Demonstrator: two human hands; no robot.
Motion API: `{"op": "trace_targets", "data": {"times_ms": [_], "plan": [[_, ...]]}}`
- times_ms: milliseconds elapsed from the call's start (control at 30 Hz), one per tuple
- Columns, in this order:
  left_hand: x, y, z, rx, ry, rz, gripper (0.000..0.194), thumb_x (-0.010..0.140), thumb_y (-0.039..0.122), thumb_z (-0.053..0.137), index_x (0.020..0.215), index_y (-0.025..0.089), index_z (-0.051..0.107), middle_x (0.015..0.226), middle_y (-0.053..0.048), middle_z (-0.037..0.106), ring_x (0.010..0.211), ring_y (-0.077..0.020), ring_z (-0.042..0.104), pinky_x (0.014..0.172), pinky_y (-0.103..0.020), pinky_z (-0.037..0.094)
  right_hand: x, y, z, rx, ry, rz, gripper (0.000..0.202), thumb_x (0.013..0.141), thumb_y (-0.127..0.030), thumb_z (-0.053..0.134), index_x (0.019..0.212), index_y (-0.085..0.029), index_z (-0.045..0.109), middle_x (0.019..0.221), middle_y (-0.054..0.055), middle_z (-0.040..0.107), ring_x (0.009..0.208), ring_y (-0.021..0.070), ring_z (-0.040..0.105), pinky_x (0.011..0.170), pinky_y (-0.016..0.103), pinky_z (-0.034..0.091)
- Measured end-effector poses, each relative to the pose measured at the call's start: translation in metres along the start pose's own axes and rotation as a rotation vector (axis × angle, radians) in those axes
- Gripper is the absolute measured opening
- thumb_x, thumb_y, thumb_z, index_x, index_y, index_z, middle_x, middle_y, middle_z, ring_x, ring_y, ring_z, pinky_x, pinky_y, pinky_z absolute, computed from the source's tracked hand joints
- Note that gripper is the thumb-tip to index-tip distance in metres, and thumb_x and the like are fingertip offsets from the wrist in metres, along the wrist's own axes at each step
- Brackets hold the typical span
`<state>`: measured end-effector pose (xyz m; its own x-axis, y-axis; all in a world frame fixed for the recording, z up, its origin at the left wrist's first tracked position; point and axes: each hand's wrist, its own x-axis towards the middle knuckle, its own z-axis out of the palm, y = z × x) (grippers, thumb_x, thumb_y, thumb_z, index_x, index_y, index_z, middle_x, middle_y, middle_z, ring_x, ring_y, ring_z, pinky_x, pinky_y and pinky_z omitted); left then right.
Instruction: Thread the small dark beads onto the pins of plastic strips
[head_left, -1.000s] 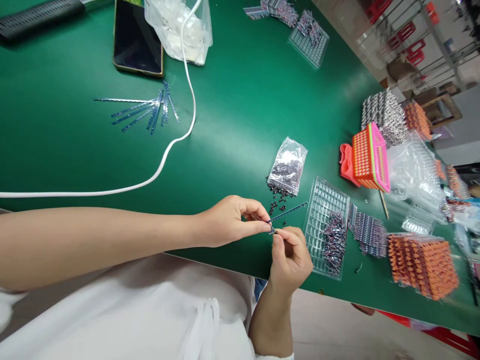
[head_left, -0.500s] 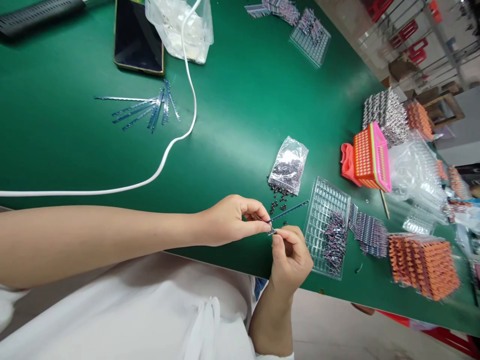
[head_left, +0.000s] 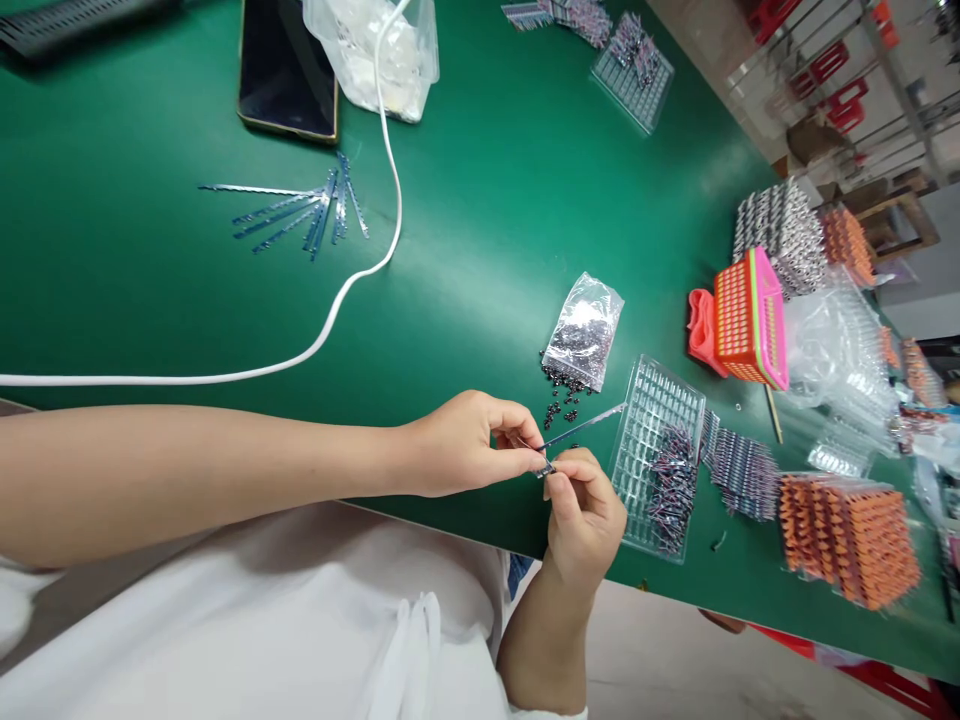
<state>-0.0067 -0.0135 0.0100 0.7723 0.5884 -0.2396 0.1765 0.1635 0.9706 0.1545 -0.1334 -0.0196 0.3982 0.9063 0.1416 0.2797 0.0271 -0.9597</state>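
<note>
My left hand (head_left: 480, 445) pinches a thin blue metal strip (head_left: 585, 426), whose free end slants up to the right. Against its fingertips, my right hand (head_left: 585, 510) is closed in a pinch at a small dark piece by the strip's near end; the fingers hide most of that piece. Just beyond my hands lie small dark beads (head_left: 559, 400), spilled from a clear plastic bag (head_left: 583, 335). To the right of my right hand is a clear gridded tray (head_left: 646, 400) holding a heap of small dark, pinkish parts (head_left: 673, 485).
Several loose blue strips (head_left: 315, 210) lie at left near a white cable (head_left: 330, 325). A phone (head_left: 289, 75) and a translucent tub (head_left: 420, 90) stand behind. At right are an orange basket (head_left: 736, 315), a stack of orange parts (head_left: 847, 540) and plastic trays (head_left: 840, 455).
The view has shifted slightly, so the table items sit a little differently in the picture. Both hands keep their pinch, and the strip's free end has turned slightly, now looking paler.
</note>
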Motion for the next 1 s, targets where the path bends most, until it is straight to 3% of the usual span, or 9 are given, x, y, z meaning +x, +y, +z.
{"op": "trace_targets", "data": {"times_ms": [233, 500, 1000], "plan": [[0.0008, -0.0018, 0.0015, -0.116, -0.03, -0.085, 0.019, 0.078, 0.035, 0.07, 0.08, 0.016, 0.071, 0.077, -0.002, 0.072, 0.075, -0.0166, 0.064, 0.069, -0.026, 0.048, 0.0011, 0.0021, -0.005, 0.148, -0.098, 0.087, 0.006, 0.087, -0.025, 0.066, 0.084, -0.02, 0.068, 0.069, -0.002, 0.054, 0.065, 0.0126, 0.053, 0.06, 0.027, 0.042], [0.0016, 0.0004, 0.0008, -0.172, -0.04, -0.13, 0.02, 0.075, 0.034, 0.072, 0.08, 0.015, 0.071, 0.074, -0.001, 0.07, 0.071, -0.0148, 0.061, 0.065, -0.024, 0.045, 0.0022, 0.0021, -0.0052, 0.174, -0.097, 0.112, 0.005, 0.088, -0.024, 0.066, 0.084, -0.021, 0.069, 0.069, -0.002, 0.053, 0.066, 0.0127, 0.052, 0.06, 0.026, 0.04], [0.0014, 0.0009, -0.0012, 0.012, -0.076, -0.077, 0.019, 0.081, 0.034, 0.064, 0.081, 0.016, 0.07, 0.077, -0.003, 0.072, 0.075, -0.0172, 0.063, 0.065, -0.024, 0.045, 0.002, 0.0014, -0.0074, 0.17, -0.156, 0.155, 0.006, 0.084, -0.025, 0.07, 0.084, -0.02, 0.072, 0.071, 0.0, 0.057, 0.063, 0.0126, 0.055, 0.053, 0.025, 0.042]]}}
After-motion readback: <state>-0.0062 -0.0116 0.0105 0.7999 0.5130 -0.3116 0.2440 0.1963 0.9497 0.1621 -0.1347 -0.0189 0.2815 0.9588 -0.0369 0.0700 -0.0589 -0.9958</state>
